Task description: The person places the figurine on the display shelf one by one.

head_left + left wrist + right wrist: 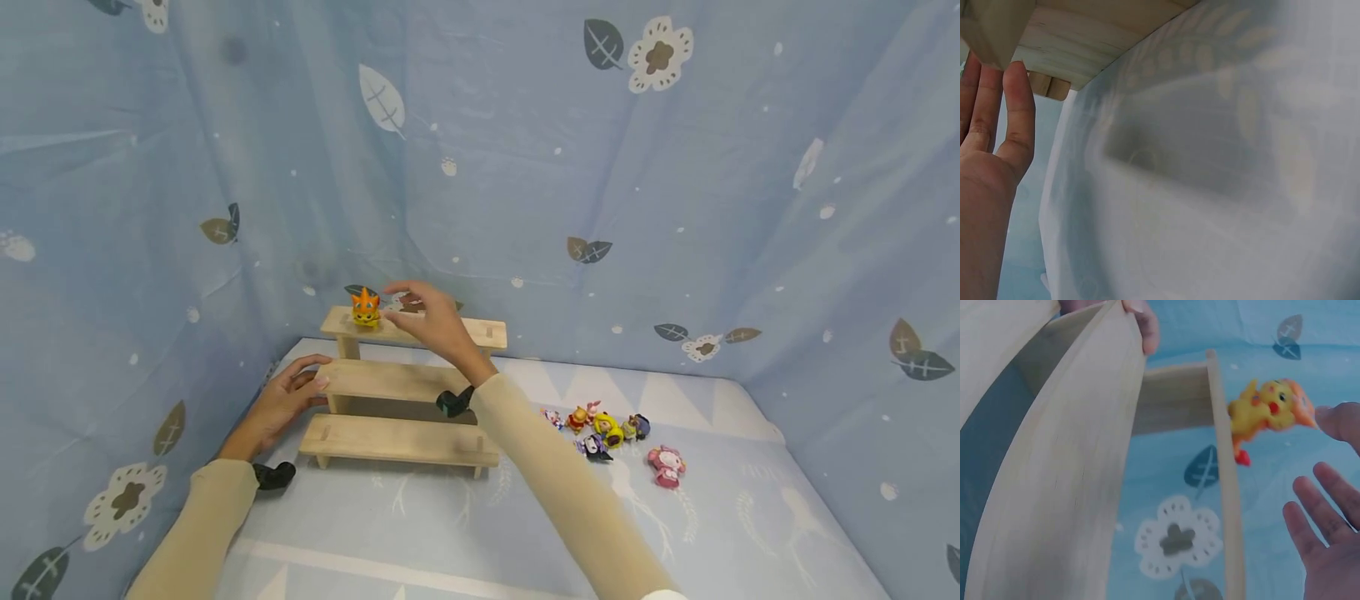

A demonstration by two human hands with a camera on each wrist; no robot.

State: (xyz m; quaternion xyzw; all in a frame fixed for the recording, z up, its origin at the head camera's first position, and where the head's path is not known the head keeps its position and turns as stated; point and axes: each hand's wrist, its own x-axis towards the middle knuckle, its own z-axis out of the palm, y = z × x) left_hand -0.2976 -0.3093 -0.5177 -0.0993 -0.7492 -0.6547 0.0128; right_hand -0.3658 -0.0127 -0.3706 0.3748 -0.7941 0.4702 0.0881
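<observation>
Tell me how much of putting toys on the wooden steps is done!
Done, it seems: the orange-and-yellow figurine stands on the top shelf of the wooden stand.

In hand: the right hand is beside that figurine, thumb and fingers apart, while the left hand holds the middle shelf at its left end.

Probably left, on the pale blue cloth: the Winnie-the-Pooh figurine, the Kuromi figurine, the pink figurine and others.

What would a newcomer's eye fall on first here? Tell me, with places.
Likely first is the bright orange-and-yellow figurine on the top step of the wooden stand, near its left end. Next come the right hand just beside that figurine and the left hand at the left end of the middle step. Then the cluster of small figurines on the pale cloth, to the stand's right.
</observation>
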